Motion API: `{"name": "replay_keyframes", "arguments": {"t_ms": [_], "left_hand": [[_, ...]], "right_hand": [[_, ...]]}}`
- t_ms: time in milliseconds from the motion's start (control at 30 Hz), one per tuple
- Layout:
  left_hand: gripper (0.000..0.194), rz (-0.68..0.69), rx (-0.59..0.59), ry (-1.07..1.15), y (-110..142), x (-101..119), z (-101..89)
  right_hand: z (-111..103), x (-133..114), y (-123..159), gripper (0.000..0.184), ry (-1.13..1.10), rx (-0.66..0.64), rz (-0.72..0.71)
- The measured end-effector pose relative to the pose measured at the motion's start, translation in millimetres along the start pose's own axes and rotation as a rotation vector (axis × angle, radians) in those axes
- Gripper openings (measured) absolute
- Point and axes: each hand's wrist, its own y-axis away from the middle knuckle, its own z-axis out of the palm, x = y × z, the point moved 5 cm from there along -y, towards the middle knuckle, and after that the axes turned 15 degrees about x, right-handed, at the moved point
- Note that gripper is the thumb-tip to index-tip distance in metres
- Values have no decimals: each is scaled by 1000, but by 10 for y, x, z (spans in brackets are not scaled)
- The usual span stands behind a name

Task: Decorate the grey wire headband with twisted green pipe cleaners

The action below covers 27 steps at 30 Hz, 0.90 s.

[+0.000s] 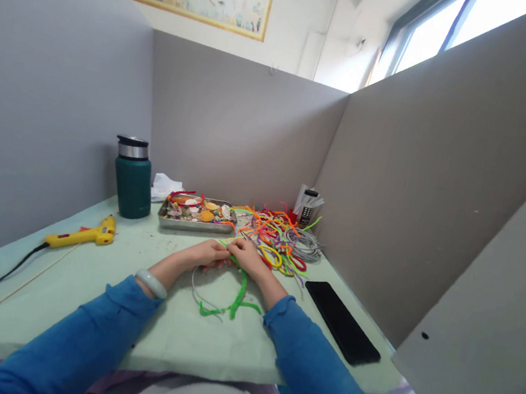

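My left hand (211,254) and my right hand (246,254) meet over the middle of the table, fingertips pinched together. Between them they grip a bright green pipe cleaner (242,288), whose fuzzy length hangs below my right hand and branches near the table. A thin grey wire (194,283) curves down from under my left hand to the lower green ends. The exact spot where the fingertips press is mostly hidden. A pale bangle (151,284) circles my left wrist.
Behind my hands stand a metal tray (196,226) of shells and a heap of colourful pipe cleaners (271,227) beside coiled grey wire (305,246). A green bottle (133,183), yellow glue gun (81,236) and thin stick (32,278) lie left; a black phone (341,322) lies right. Partitions enclose the table.
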Motion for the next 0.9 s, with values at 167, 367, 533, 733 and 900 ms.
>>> {"name": "replay_keyframes", "arguments": {"t_ms": [167,367,533,733,900], "left_hand": [[38,-6,-18,11,3,10,11],[38,-9,6,3,1,-1,-1],[39,0,-7,8,-9,-11,1],[39,9,-10,4,-20,-25,3],[35,20,-4,2,-16,-17,2]], "right_hand": [[8,13,5,19,-1,-13,13],[9,3,2,19,1,-9,16],[6,12,-4,18,6,0,2],[9,19,-6,19,10,-2,5],[10,12,-1,19,6,-8,13]]}}
